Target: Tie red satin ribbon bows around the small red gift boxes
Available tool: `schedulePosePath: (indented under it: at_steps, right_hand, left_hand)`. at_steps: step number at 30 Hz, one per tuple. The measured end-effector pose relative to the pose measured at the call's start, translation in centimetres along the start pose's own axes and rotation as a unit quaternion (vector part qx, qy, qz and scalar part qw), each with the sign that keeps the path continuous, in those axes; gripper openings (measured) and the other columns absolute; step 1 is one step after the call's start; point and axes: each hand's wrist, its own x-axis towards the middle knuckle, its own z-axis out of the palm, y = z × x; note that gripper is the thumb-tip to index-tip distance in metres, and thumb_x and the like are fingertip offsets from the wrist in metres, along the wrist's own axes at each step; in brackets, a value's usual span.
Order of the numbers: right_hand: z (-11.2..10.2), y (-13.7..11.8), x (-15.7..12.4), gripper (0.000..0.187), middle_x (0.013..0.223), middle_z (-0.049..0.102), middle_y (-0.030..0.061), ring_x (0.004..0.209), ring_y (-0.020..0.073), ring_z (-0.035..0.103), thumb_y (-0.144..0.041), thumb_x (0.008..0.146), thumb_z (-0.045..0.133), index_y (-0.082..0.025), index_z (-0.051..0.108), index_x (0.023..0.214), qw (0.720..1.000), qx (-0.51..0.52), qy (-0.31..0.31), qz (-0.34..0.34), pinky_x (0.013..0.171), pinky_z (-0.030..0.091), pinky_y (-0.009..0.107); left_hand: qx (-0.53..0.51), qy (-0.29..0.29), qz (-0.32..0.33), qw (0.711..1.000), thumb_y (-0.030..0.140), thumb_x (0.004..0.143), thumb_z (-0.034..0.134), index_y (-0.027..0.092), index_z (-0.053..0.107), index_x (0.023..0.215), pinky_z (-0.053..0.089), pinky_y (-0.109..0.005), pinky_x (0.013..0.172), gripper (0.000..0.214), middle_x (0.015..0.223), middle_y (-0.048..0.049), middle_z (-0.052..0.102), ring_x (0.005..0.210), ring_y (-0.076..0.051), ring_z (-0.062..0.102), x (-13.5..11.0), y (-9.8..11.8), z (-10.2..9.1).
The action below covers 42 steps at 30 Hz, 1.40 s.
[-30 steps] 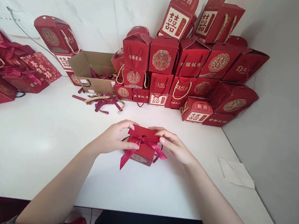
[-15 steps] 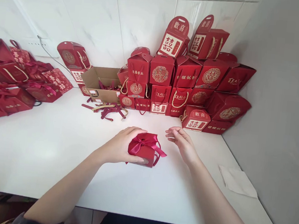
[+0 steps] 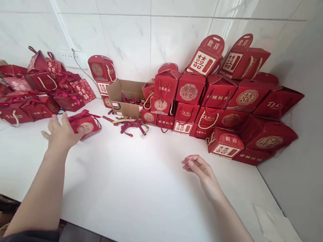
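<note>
At the left of the head view, my left hand is open with its fingers spread. Right beside it is a small red gift box with a gold round emblem and a magenta ribbon; the thumb side of the hand overlaps the box, and I cannot tell whether it touches. My right hand hovers over the white table with its fingers loosely curled and nothing between them. The red box with a white label is the nearest thing to it.
Stacked red boxes line the wall at the back right. A brown carton holds dark red strips, and more strips lie in front of it. Finished-looking ribboned boxes crowd the left. A white cloth lies at the right edge.
My left hand has carried the ribboned box from the table's middle to the left group and spread its fingers. The camera view has turned left. My right hand stays over the table.
</note>
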Motion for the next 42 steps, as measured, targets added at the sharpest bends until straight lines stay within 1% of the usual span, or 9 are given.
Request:
schedulePosePath:
  at_steps: [2, 4, 13, 20, 24, 27, 33, 38, 42]
  right_hand:
    - [0.2, 0.2, 0.1, 0.031, 0.097, 0.065, 0.0062, 0.088, 0.0205, 0.062, -0.052, 0.085, 0.06, -0.022, 0.057, 0.095, 1.0, -0.017, -0.004, 0.002, 0.088, 0.047, 0.038]
    - [0.4, 0.4, 0.3, 0.032, 0.096, 0.065, 0.0062, 0.088, 0.0202, 0.061, -0.052, 0.085, 0.06, -0.022, 0.058, 0.095, 1.0, -0.031, 0.0, -0.001, 0.088, 0.047, 0.038]
    - [0.8, 2.3, 0.9, 0.019, 0.085, 0.064, 0.0028, 0.081, 0.0189, 0.061, -0.04, 0.088, 0.055, -0.022, 0.058, 0.091, 0.98, -0.195, 0.023, -0.032, 0.075, 0.047, 0.033]
    - [1.3, 4.1, 2.5, 0.013, 0.079, 0.066, 0.0, 0.071, 0.0161, 0.06, -0.03, 0.086, 0.05, -0.023, 0.061, 0.088, 0.966, -0.249, 0.044, -0.048, 0.068, 0.046, 0.029]
    - [1.4, 4.3, 3.7, 0.012, 0.077, 0.066, -0.0015, 0.068, 0.0145, 0.059, -0.028, 0.085, 0.05, -0.023, 0.061, 0.086, 0.959, -0.272, 0.067, -0.051, 0.066, 0.044, 0.026]
    - [1.5, 4.1, 4.8, 0.012, 0.076, 0.066, -0.0018, 0.066, 0.0139, 0.058, -0.028, 0.084, 0.051, -0.023, 0.062, 0.086, 0.951, -0.296, 0.075, -0.053, 0.064, 0.041, 0.024]
    - [1.8, 3.9, 6.4, 0.012, 0.073, 0.064, -0.0025, 0.062, 0.0135, 0.055, -0.027, 0.084, 0.051, -0.024, 0.062, 0.085, 0.944, -0.318, 0.074, -0.056, 0.062, 0.037, 0.025]
    - [1.7, 4.1, 6.4, 0.012, 0.074, 0.064, -0.0023, 0.062, 0.013, 0.055, -0.027, 0.084, 0.051, -0.023, 0.062, 0.085, 0.951, -0.299, 0.056, -0.056, 0.061, 0.038, 0.024]
    - [1.2, 4.4, 6.3, 0.013, 0.075, 0.064, -0.0021, 0.064, 0.0125, 0.055, -0.029, 0.085, 0.051, -0.022, 0.062, 0.086, 0.959, -0.275, 0.031, -0.058, 0.063, 0.041, 0.024]
  left_hand:
    - [0.002, 0.059, -0.016, 0.998, 0.055, 0.086, 0.052, 0.009, 0.019, 0.147, 0.026, -0.071, 0.101, 0.083, 0.156, -0.0249, 0.014, 0.138, -0.048, 0.021, 0.5, -0.1, 1.4]
    - [0.006, 0.052, 0.014, 0.999, 0.053, 0.088, 0.049, 0.007, 0.013, 0.149, 0.018, -0.073, 0.104, 0.084, 0.157, -0.0268, 0.005, 0.143, -0.045, 0.012, 0.2, 1.2, 3.1]
    - [-0.026, -0.161, 0.173, 0.971, 0.065, 0.089, 0.031, 0.008, 0.011, 0.153, 0.013, -0.06, 0.114, 0.088, 0.158, -0.0248, 0.014, 0.146, -0.036, 0.017, -4.9, 10.5, 11.3]
    - [-0.036, -0.192, 0.303, 0.933, 0.056, 0.094, 0.031, 0.023, 0.032, 0.149, 0.015, -0.058, 0.114, 0.064, 0.157, -0.016, 0.026, 0.145, -0.034, 0.021, -6.1, 14.2, 11.7]
    - [-0.128, -0.198, 0.436, 0.869, 0.043, 0.096, 0.035, 0.026, 0.037, 0.145, 0.025, -0.049, 0.116, 0.053, 0.151, -0.0075, 0.041, 0.14, -0.026, 0.035, -7.5, 16.2, 11.5]
    - [-0.215, -0.201, 0.472, 0.831, 0.029, 0.096, 0.034, 0.025, 0.042, 0.141, 0.039, -0.036, 0.109, 0.046, 0.14, -0.0032, 0.053, 0.128, -0.019, 0.05, -8.1, 17.1, 11.8]
    - [-0.227, -0.135, 0.418, 0.869, 0.02, 0.09, 0.04, 0.02, 0.062, 0.119, 0.049, -0.041, 0.097, 0.036, 0.111, -0.0069, 0.069, 0.102, -0.023, 0.064, -6.5, 17.1, 12.4]
    - [-0.224, -0.126, 0.449, 0.856, 0.018, 0.082, 0.051, 0.021, 0.054, 0.131, 0.037, -0.043, 0.11, 0.05, 0.135, -0.0072, 0.056, 0.127, -0.027, 0.048, -4.4, 18.4, 12.2]
    - [-0.24, -0.164, 0.458, 0.84, 0.026, 0.086, 0.051, 0.025, 0.058, 0.129, 0.041, -0.039, 0.108, 0.043, 0.136, -0.0042, 0.057, 0.122, -0.024, 0.054, -3.6, 19.9, 13.3]
